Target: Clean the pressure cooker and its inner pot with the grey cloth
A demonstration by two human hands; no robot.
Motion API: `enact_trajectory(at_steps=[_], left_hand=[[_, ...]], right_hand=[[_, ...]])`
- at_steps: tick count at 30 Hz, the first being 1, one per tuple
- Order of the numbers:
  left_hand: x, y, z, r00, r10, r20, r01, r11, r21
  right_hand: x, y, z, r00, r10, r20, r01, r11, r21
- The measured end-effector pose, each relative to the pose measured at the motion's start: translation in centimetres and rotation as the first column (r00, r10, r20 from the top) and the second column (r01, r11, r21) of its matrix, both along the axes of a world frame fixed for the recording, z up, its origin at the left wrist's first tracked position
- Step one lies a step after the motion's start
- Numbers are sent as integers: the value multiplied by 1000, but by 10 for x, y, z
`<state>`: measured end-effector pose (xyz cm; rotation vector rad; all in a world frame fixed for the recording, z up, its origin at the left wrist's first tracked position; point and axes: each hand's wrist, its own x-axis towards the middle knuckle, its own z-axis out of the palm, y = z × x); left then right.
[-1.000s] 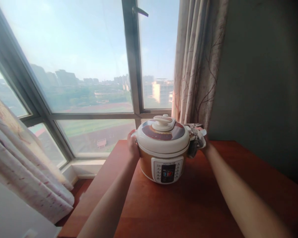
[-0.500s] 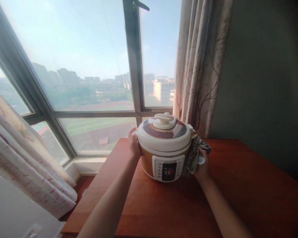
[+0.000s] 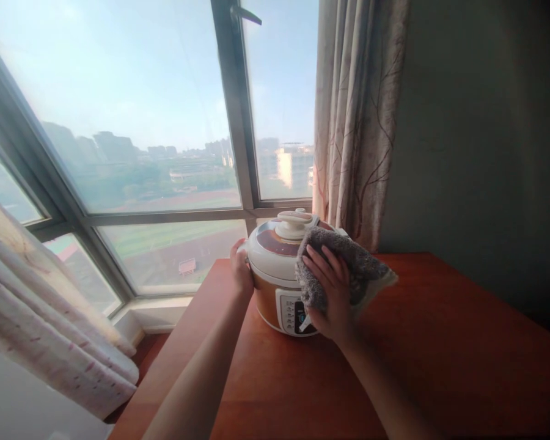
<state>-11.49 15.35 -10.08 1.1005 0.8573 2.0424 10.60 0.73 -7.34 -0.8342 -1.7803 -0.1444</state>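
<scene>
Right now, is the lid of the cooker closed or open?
Closed. The lid sits flat on the cooker body with no visible gap; the cloth under the right hand hides its right side.

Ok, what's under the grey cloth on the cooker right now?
The grey fluffy cloth, pressed by the right hand, lies over the cream electric pressure cooker's front right side. It hides part of the lid and most of the control panel.
</scene>
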Motion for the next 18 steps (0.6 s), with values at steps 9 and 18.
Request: enact_trajectory(at_steps=[9,18], left_hand=[[2,-2,0,1000,17,13,-17,999,-39],[8,-9,8,998,27,64,-21,996,-88]], right_hand=[[18,33,-32,855,-82,-512,62,996,-57],[5,30,-97,546,-174,-819,-221,914,-341]])
